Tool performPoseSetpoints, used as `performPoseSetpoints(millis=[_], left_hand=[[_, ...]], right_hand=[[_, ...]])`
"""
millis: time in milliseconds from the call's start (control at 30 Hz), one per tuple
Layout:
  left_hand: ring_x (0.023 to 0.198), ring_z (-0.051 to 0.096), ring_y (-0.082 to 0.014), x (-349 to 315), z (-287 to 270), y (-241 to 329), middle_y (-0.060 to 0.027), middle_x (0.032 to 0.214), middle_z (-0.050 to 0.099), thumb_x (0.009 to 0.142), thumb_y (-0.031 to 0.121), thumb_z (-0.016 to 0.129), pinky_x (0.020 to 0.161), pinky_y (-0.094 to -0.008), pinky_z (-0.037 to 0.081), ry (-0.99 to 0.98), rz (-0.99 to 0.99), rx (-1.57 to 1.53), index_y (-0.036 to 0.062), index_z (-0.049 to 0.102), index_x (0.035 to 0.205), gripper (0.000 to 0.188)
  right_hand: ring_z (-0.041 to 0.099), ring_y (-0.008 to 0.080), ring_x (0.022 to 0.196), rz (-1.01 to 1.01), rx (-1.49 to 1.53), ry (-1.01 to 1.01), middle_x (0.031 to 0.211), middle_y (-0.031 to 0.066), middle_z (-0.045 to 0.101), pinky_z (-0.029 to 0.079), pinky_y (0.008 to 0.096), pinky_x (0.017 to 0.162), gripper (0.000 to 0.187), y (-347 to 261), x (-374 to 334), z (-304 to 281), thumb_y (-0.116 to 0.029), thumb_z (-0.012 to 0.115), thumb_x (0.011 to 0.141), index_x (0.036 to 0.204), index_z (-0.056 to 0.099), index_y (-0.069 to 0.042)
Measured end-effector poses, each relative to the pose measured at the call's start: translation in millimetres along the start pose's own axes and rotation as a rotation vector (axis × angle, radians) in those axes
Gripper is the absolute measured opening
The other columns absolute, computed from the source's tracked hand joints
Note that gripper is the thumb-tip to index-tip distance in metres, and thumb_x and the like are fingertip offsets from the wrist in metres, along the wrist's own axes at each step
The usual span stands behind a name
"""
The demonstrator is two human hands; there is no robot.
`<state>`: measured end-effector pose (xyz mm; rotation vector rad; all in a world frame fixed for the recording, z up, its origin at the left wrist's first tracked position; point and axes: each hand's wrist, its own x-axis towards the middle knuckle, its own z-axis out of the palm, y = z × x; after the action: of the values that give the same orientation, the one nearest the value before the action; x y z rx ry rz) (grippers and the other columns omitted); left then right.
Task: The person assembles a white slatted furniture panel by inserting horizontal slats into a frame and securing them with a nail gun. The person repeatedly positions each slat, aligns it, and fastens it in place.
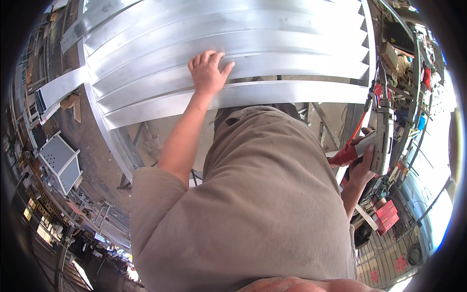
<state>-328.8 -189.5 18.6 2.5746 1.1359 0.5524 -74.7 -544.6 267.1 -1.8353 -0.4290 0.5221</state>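
Note:
My left hand [208,74] rests on the silver metal slats [272,92] of a louvred panel in front of me, its fingers slightly bent and the thumb spread apart. It holds nothing. At my right side, my right hand [364,163] is closed around a grey power tool [383,134] with a narrow front end pointing away from me. A red part shows beside this hand, and an orange cord or hose [359,127] runs by the tool. Some of the right fingers are hidden behind the tool. The panel's right side rail [371,44] is near the tool's front end.
Left of the panel, a metal strip [65,87] sticks out past the side rail [104,124]. A grey perforated box-like stand [61,163] is on the floor at left. Metal framing shows under the panel. Cluttered shelving [408,63] and a red box [386,216] are at right.

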Motion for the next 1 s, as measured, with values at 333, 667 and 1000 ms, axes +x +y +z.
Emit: performPoseSetpoints(millis=[333, 667, 1000], left_hand=[[0.114, 0.058, -0.0232, 17.1, 28.6, 25.1, 0.0033, 0.114, 0.066, 0.085, 0.051, 0.081, 0.105, -0.0463, 0.034, -0.108, -0.208, -0.153, 0.0247, 0.079, 0.097, 0.028], [0.107, 0.061, -0.0282, 11.3, 3.9, 19.3, -0.0036, 0.11, 0.068, 0.094, 0.032, 0.074, 0.1, -0.0451, 0.042, 0.066, -0.102, -0.146, 0.0138, 0.07, 0.114, 0.027], [0.115, 0.056, -0.0252, -55.9, -23.9, 49.6, -0.0064, 0.128, 0.054, 0.072, 0.036, 0.085, 0.098, -0.0432, 0.045, -0.518, 0.334, 0.01, 0.0303, 0.037, 0.162, 0.102]], right_hand=[[0.069, 0.0191, 0.09, -0.003, -0.045, 0.013, 0.105, 0.0154, 0.067, 0.057, 0.0325, 0.078, 0.049, -0.1, -3.6, -2.3, -0.028, 0.059, 0.104, 0.137, 0.051, 0.007], [0.07, 0.0214, 0.091, -0.031, 0.002, 0.053, 0.119, 0.0192, 0.066, 0.059, 0.035, 0.078, 0.048, 0.8, -5.2, -6.2, -0.02, 0.064, 0.101, 0.141, 0.049, 0.003], [0.069, 0.0189, 0.087, 0.0, 0.012, 0.102, 0.1, 0.0126, 0.07, 0.056, 0.0328, 0.078, 0.045, -11.0, 2.4, 1.5, -0.027, 0.064, 0.101, 0.13, 0.059, 0.006]])
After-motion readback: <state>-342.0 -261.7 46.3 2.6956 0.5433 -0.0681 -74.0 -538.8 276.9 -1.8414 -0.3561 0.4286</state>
